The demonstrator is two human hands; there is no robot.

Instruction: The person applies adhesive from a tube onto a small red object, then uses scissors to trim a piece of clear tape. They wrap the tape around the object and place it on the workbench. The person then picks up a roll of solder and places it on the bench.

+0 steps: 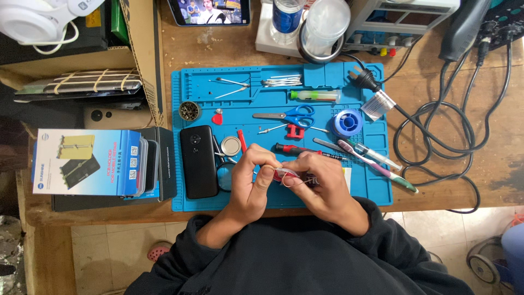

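Two hands meet over the near edge of the blue work mat (pixel 376 192), the left hand (pixel 252 183) and the right hand (pixel 322 188) both closed, fingertips pinched together on a small pale part with a thin wire loop (pixel 288 177). The part is too small to say what it is. It sits between the two hands, just above the mat's near edge, and the grip from both sides looks meant to steady it for fine work. Its long axis seems to run left to right across the mat, from one hand toward the other, though fingers hide its ends.

Left of the hands on the mat lies a black phone (pixel 198 160), face up, its long side running away from the person. Just beyond the hands lie a red-handled screwdriver (pixel 305 151) and blue-handled scissors (pixel 289 116), both lying crosswise. A toothbrush (pixel 376 166) lies slanted on the mat's right part, and a blue roll (pixel 346 122) sits beyond it. Everything is laid within reach on the wooden table (pixel 436 158).
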